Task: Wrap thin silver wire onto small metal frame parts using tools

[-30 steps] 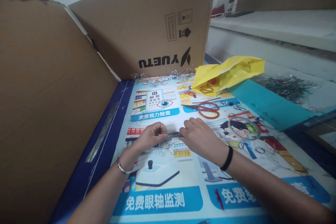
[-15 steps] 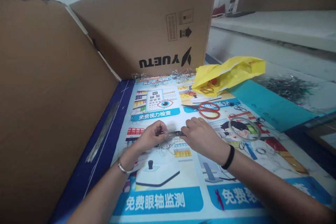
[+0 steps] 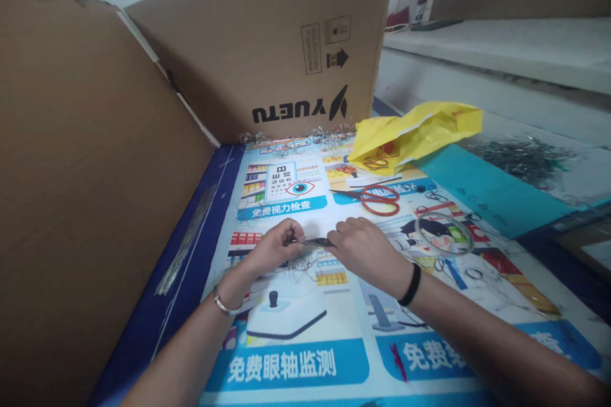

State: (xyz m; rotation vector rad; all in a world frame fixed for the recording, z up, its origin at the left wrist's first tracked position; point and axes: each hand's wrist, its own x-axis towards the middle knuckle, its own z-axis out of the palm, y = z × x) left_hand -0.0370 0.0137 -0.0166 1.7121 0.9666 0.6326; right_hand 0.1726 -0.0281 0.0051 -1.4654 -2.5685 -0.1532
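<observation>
The right hand (image 3: 360, 245) has moved a tiny bit nearer the left hand (image 3: 281, 245). It grips the pliers (image 3: 317, 242), which are between the hands, over the poster (image 3: 286, 305). The left hand pinches thin wire (image 3: 300, 241). Orange loops (image 3: 377, 163) sit in the open yellow bag (image 3: 429, 130).

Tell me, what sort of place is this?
Probably a small craft workbench: orange-handled scissors, a bundle of straight wires and a heap of tangled wire lie about.
</observation>
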